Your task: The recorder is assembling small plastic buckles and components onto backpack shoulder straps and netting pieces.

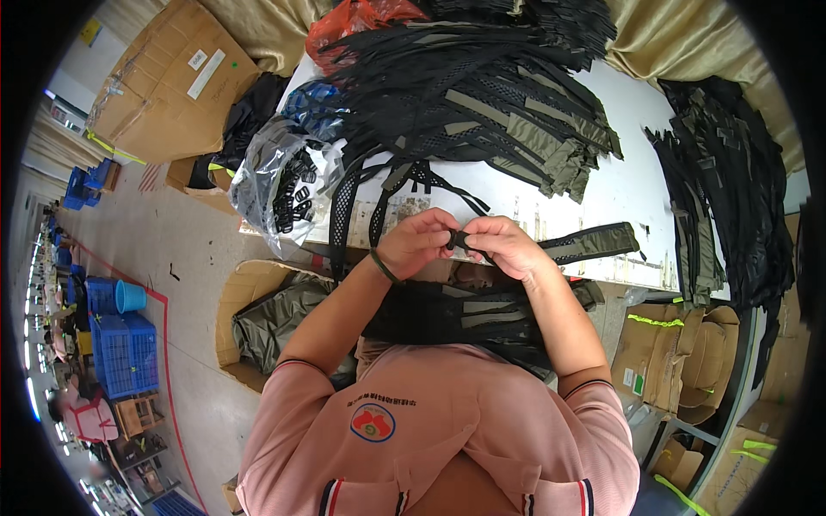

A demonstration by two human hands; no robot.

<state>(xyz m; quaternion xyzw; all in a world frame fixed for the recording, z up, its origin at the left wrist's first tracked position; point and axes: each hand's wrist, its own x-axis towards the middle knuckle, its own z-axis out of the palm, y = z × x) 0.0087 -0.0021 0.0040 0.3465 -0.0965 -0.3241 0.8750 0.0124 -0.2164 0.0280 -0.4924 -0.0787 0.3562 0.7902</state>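
Between my two hands, just above the near edge of the table, is a small black buckle (457, 240) with webbing around it. My left hand (413, 244) pinches its left side between thumb and fingers. From the other side my right hand (508, 247) pinches the buckle and webbing, with the fingertips of both hands almost meeting. A black mesh and olive strap (598, 242) lies along the table edge to the right of my right hand. Whether it joins the buckle is hidden behind my hand. Dark straps (456, 313) also lie across my lap.
Piles of black and olive straps (516, 112) cover much of the white table (641, 185). A transparent bag of black buckles (288, 185) sits at its left corner, near a red bag (353, 30). Cardboard boxes (232, 301) stand on both sides. More straps (731, 181) hang at right.
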